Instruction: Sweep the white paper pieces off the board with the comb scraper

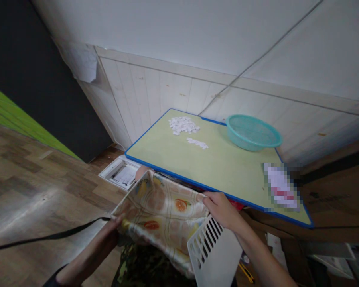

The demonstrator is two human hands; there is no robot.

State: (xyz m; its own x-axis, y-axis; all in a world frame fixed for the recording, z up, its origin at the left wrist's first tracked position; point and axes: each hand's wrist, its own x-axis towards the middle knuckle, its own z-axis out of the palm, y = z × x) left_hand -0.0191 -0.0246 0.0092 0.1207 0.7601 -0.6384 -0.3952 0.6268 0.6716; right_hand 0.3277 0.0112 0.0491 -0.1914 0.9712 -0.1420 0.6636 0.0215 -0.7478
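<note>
Low in front of me is a fabric-lined box (164,201), its cloth printed with orange slices and checks. My left hand (113,231) grips its near-left edge, fingers partly hidden behind the cloth. At the box's far-right corner, my right hand (221,207) is closed on the rim. Just below that hand is a white slotted plastic panel (218,255); whether it belongs to the box I cannot tell. Beyond the box, a yellow-green table (227,171) with a blue edge bears a pile of small white pieces (184,124) and a smaller row of white pieces (198,142).
A turquoise basin (254,135) stands at the table's back right, near a pixelated packet (279,185). A white tray (121,173) lies by the table's left end. A black strap (56,235) crosses the left. A yellow cutter (247,273) is at lower right.
</note>
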